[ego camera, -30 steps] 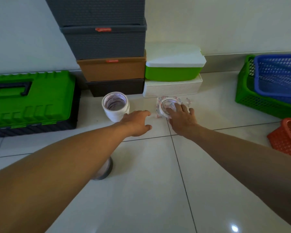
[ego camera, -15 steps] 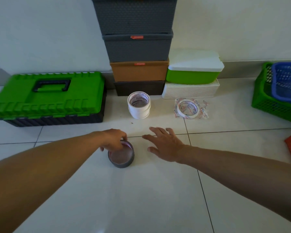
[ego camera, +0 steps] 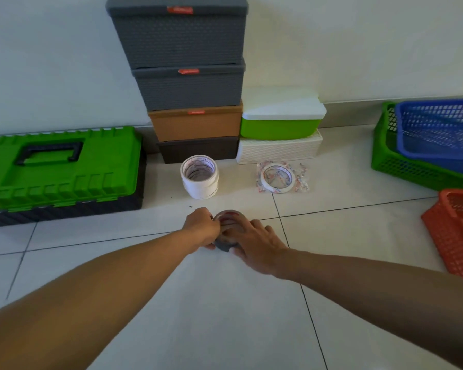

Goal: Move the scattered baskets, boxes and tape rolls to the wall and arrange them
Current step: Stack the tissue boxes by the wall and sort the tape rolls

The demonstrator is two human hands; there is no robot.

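Head view: a grey tape roll (ego camera: 229, 222) sits between the two hands, low over the tiled floor (ego camera: 225, 311); whether it rests on the tile or is lifted cannot be told. The left hand (ego camera: 202, 227) grips the roll's left rim with curled fingers. The right hand (ego camera: 254, 244) holds its right side, fingers laid over the top and thumb at the near edge.

Just beyond the left hand stands a stack of white tape rolls (ego camera: 199, 178). Beyond the right hand lies a flat tape roll in a clear wrapper (ego camera: 277, 178).

Behind these, against the wall (ego camera: 51, 62), rises a column of four boxes: a dark box (ego camera: 198, 150) at the bottom, a tan box (ego camera: 197, 125) on it, then a grey box (ego camera: 189, 89) and a larger grey box (ego camera: 179, 36) on top. Touching the column on its right, a green box with a white lid (ego camera: 281, 120) sits on a white box (ego camera: 278, 151).

Far left of the left hand lies a green toolbox (ego camera: 59, 169) with a black handle. Far right of the right hand, a blue basket (ego camera: 439, 132) sits tilted inside a green basket (ego camera: 385, 158). An orange basket (ego camera: 460, 231) lies nearer, just in front of them.
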